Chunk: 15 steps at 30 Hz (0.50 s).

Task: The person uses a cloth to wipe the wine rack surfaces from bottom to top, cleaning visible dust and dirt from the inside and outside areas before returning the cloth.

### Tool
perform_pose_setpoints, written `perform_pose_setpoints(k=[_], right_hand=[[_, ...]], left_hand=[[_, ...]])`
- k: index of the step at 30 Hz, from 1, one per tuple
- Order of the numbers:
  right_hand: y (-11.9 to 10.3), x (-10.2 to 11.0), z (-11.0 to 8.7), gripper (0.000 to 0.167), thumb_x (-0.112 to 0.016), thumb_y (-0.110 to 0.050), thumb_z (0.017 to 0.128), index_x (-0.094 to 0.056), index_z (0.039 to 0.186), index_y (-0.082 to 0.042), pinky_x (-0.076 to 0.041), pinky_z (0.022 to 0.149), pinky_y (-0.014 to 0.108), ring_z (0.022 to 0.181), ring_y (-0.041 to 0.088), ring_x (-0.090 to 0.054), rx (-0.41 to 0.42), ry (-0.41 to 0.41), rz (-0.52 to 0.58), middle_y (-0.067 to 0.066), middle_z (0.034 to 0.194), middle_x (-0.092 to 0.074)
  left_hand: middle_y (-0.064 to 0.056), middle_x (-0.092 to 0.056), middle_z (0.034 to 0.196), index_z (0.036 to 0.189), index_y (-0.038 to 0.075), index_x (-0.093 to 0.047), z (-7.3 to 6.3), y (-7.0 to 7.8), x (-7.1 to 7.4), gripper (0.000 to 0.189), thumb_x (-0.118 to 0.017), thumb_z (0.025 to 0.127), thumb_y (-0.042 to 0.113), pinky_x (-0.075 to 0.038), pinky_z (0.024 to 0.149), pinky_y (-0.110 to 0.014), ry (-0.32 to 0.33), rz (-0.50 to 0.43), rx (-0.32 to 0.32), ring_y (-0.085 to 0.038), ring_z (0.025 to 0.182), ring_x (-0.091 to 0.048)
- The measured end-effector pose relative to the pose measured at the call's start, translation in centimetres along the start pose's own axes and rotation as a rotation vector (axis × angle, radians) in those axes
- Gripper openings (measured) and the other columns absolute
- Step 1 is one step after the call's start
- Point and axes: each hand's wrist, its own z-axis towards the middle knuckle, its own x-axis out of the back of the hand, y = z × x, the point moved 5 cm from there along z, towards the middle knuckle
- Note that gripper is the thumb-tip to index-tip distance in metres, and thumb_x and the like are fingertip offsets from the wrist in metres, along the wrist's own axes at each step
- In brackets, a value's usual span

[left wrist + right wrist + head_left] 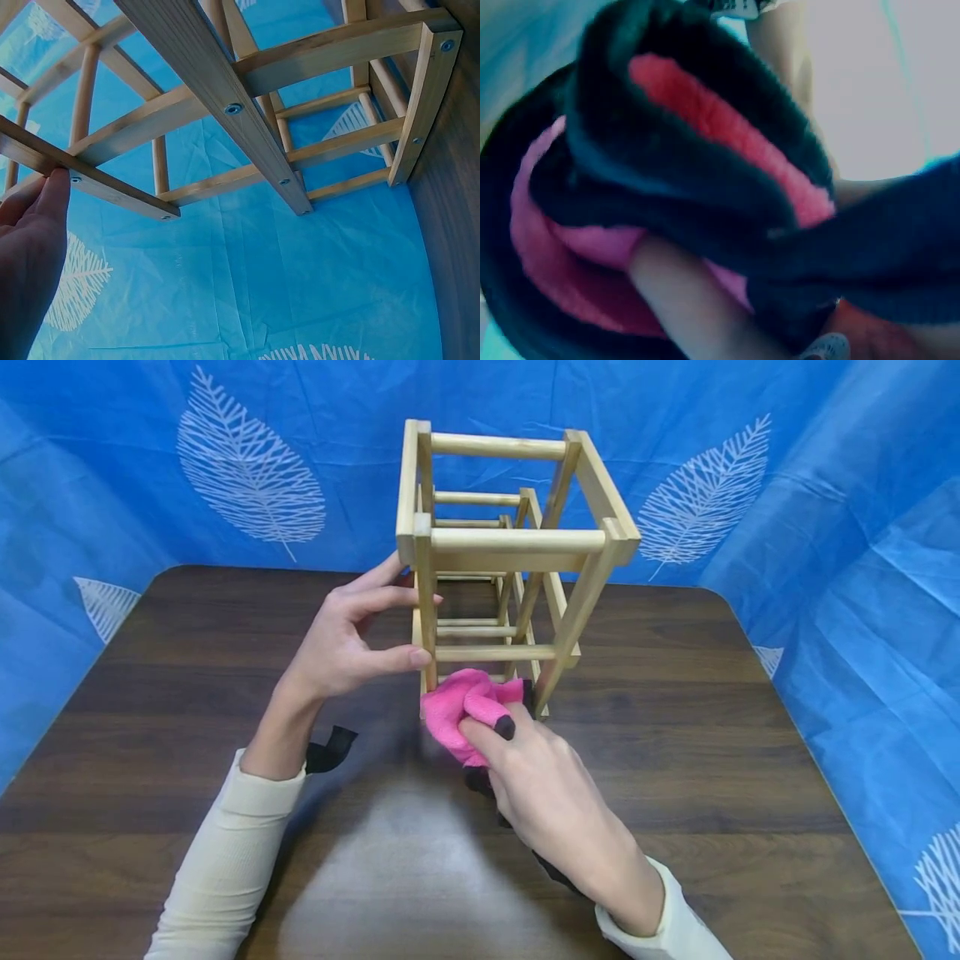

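Observation:
A tiered light-wood rack (517,541) of slats and round rods stands on the dark table. My left hand (341,631) grips its left side, the thumb on the front upright and the fingers spread farther back. In the left wrist view that hand (34,247) is at a wooden slat (112,191) with screw heads in it. A bunched pink cloth with black edging (453,706) is held in my right hand (551,781) against the lower front of the rack. Close up, the right wrist view shows the cloth's dark folds (667,172) around a finger.
The wood-grain table (712,735) extends on both sides of the rack. A blue sheet with white leaf prints (480,393) hangs behind the table and along its sides. A black strap end (330,750) sticks out beside the left wrist.

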Motion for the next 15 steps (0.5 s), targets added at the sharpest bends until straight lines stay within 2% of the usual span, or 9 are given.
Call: perform_pose_setpoints(k=[4,9,12,15], right_hand=[[-0.7,-0.6,0.1,0.037,-0.075,0.009,0.076,-0.063,0.105,-0.011,-0.047,0.054,0.029,0.068,0.019,-0.049,0.042,-0.021,0.041,0.005,0.082,-0.047],[-1.2,-0.5,0.0,0.035,-0.073,0.008,0.077,-0.061,0.102,-0.013,-0.043,0.052,0.028,0.066,0.018,-0.046,0.062,-0.002,0.055,0.003,0.081,-0.045],[-1.4,0.1,-0.1,0.037,-0.072,0.007,0.077,-0.062,0.105,-0.015,-0.046,0.055,0.03,0.071,0.018,-0.05,0.075,0.019,0.095,0.002,0.085,-0.048],[-1.4,1.5,-0.2,0.037,-0.071,0.004,0.081,-0.065,0.11,-0.018,-0.053,0.065,0.035,0.085,0.019,-0.058,0.073,0.069,0.164,0.003,0.098,-0.056]], left_hand=[[-0.008,-0.038,0.155,0.113,-0.008,-0.07,0.0,-0.1,0.1,0.075,-0.074,0.079,0.059,-0.036,0.111,-0.039,0.002,0.01,0.0,-0.022,0.144,-0.031],[-0.008,-0.038,0.155,0.113,-0.009,-0.07,0.0,-0.1,0.1,0.076,-0.075,0.079,0.059,-0.037,0.11,-0.046,-0.001,0.004,0.004,-0.022,0.143,-0.032],[-0.008,-0.038,0.154,0.113,-0.008,-0.07,0.0,-0.2,0.1,0.075,-0.076,0.078,0.059,-0.036,0.11,-0.049,-0.003,-0.003,0.006,-0.022,0.143,-0.032],[-0.009,-0.038,0.155,0.113,-0.008,-0.07,0.1,-0.2,0.1,0.074,-0.076,0.078,0.058,-0.037,0.11,-0.045,-0.005,-0.013,0.007,-0.023,0.143,-0.032]])
